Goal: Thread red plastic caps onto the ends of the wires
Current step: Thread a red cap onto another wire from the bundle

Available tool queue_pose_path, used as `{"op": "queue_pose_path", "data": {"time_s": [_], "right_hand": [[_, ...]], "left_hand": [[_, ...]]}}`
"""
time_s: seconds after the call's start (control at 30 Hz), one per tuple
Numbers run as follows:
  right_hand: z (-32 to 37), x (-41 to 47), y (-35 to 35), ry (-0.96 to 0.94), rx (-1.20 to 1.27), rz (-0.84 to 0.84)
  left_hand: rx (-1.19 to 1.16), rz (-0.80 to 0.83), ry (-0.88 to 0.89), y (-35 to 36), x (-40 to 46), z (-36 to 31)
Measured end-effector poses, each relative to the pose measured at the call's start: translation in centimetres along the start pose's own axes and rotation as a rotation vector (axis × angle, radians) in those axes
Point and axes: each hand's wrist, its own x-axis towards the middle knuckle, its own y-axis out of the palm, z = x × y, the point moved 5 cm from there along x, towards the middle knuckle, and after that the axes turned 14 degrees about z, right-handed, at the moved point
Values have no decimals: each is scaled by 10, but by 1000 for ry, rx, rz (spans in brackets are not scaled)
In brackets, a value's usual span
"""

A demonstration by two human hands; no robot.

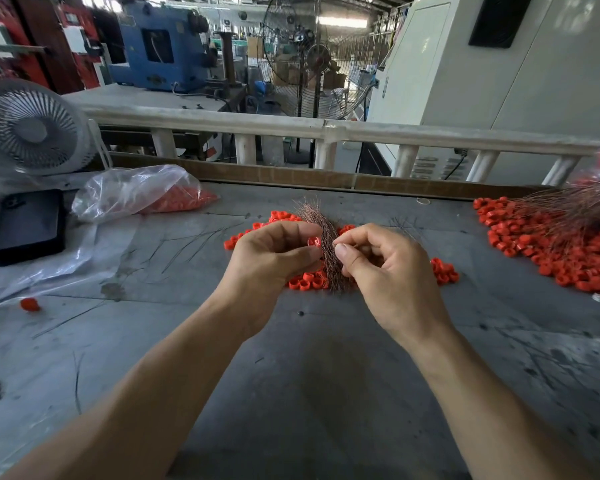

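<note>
head view: left hand (274,261) pinches one red cap (314,242) between thumb and forefinger, hole side toward the wires. right hand (385,268) pinches at the wire bundle (328,247), fingertips closed on what looks like a single strand, too fine to confirm. hands nearly touching, bundle standing between them, its lower end down among the loose caps (305,282) on the table (291,375) just beyond the hands

risks, my read:
- strand is thin and springy, could miss the cap hole or buckle if pushed off-axis
- right pinch may drag neighbouring strands along, so two go in or the bundle fans out
- cap is small and held only by the rim, a slip drops it into the pile under the hands
- bundle looks loosely held, could splay or tip onto the caps

around: bigger heap of caps (541,251) with wires (575,206) lying over it, well to the right of the right hand, looks like finished ones. plastic bag (132,192) of caps far left beyond the left hand, dark case (28,225) and small fan (32,128) further left. one stray cap (30,304) left of the left forearm. stray wires (187,242) on the table left of the left hand

nothing blocks the hands, only clutter is the cap pile right under the work
</note>
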Motion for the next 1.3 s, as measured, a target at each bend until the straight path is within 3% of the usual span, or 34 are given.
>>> {"op": "queue_pose_path", "data": {"time_s": [0.57, 1.3], "right_hand": [[2, -1, 2, -19, -2, 6], [5, -4, 9, 17, -21, 12]], "left_hand": [[-38, 133, 3, 6, 1, 3], [14, 107, 47, 1, 2, 7]]}}
